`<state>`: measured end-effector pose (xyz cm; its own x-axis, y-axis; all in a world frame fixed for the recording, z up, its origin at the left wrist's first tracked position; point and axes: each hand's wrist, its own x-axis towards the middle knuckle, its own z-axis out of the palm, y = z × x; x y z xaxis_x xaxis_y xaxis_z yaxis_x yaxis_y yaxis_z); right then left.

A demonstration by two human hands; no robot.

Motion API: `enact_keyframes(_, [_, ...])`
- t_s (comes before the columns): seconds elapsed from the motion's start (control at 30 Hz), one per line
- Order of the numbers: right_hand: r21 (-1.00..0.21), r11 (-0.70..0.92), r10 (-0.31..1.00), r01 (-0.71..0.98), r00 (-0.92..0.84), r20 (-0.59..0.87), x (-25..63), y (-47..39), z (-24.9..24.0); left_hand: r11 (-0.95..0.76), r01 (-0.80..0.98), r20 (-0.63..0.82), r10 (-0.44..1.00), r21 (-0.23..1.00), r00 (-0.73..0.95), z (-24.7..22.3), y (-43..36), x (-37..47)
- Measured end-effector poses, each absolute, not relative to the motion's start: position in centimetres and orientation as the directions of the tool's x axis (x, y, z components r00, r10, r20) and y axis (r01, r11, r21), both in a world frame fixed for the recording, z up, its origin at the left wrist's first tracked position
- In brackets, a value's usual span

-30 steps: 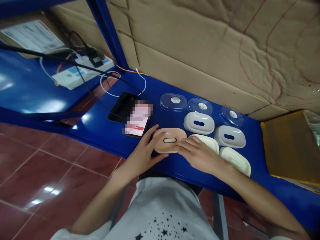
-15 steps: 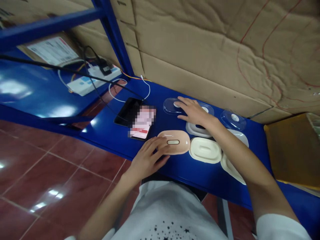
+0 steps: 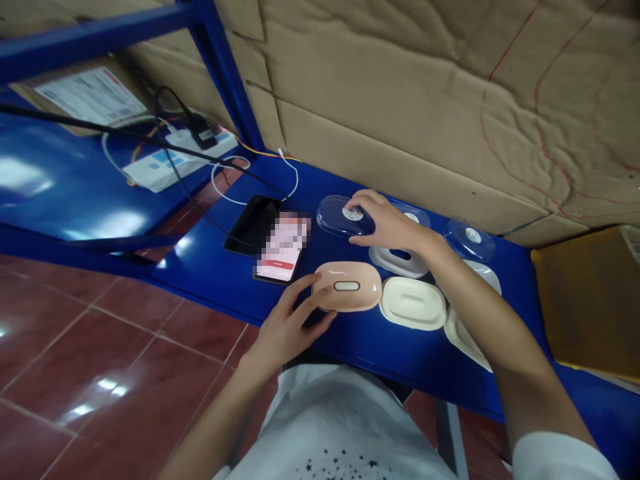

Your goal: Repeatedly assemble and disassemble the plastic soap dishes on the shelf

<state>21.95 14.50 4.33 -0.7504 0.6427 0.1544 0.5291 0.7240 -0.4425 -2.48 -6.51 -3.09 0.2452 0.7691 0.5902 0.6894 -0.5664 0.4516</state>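
Observation:
A peach oval dish [image 3: 367, 288] with a pale centre slot lies on the blue shelf [image 3: 220, 283]; my left hand [image 3: 293, 323] touches its left end, thumb and fingers around the edge. Behind it, the fingers and thumb of my right hand [image 3: 383, 220] grip the right side of a clear oval lid [image 3: 330, 217] with a round sticker. A cream tray [image 3: 413, 303] sits right of the peach dish. Under my right wrist are a whitish oval piece [image 3: 395, 262] and a second clear lid [image 3: 423, 217]. Another clear lid [image 3: 470, 240] lies farther right.
Two phones, one dark [image 3: 250, 223] and one lit [image 3: 280, 257], lie at the left. A power strip [image 3: 170, 163] with cables is beyond them. Cardboard [image 3: 360, 93] rises behind the shelf, and a yellow-brown box [image 3: 585, 293] stands at the right.
My right hand has closed its fingers and thumb on the clear lid, which now looks slightly tilted and shifted nearer. My left hand stays at the peach dish, its fingers slightly more arched.

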Motion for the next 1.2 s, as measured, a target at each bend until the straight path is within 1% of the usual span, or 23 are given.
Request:
enact_keyframes(0.07, [-0.451, 0.748, 0.610, 0.487, -0.773, 0.175, 22.5, 12.0, 5.2, -0.566, 0.680, 0.617, 0.759, 0.466, 0.209, -3.2, -6.5, -2.6])
enact_keyframes(0.2, [-0.443, 0.752, 0.588, 0.488, -0.801, 0.115, 23.8, 7.0, 6.0, -0.567, 0.666, 0.655, 0.740, 0.485, 0.153, -3.3, -6.4, -2.7])
enact_keyframes(0.33, [-0.419, 0.764, 0.572, 0.490, -0.815, 0.089, 24.6, 3.9, 5.4, -0.582, 0.646, 0.640, 0.746, 0.493, 0.183, -3.3, -6.3, -2.7])
enact_keyframes(0.53, [-0.428, 0.770, 0.552, 0.473, -0.831, 0.073, 24.4, 2.5, 4.8, -0.584, 0.603, 0.627, 0.760, 0.543, 0.172, -3.1, -6.2, -2.9])
enact_keyframes(0.7, [-0.473, 0.763, 0.541, 0.441, -0.836, 0.093, 24.3, 2.3, 4.4, -0.588, 0.595, 0.616, 0.765, 0.548, 0.189, -3.0, -6.0, -2.9])
enact_keyframes(0.87, [-0.473, 0.754, 0.561, 0.455, -0.821, 0.105, 24.6, 2.1, 3.8, -0.565, 0.620, 0.597, 0.780, 0.544, 0.187, -2.9, -5.9, -2.7])
enact_keyframes(0.97, [-0.424, 0.785, 0.551, 0.453, -0.823, 0.141, 24.7, 1.8, 3.5, -0.554, 0.632, 0.563, 0.798, 0.543, 0.216, -2.9, -5.9, -2.8])
enact_keyframes(1.1, [-0.257, 0.843, 0.525, 0.473, -0.828, 0.195, 25.0, 1.5, 3.2, -0.552, 0.651, 0.540, 0.803, 0.521, 0.250, -3.0, -5.9, -2.7])
enact_keyframes(1.2, [-0.201, 0.847, 0.527, 0.493, -0.830, 0.185, 25.5, 1.1, 3.4, -0.556, 0.667, 0.543, 0.798, 0.497, 0.261, -3.0, -5.9, -2.7])
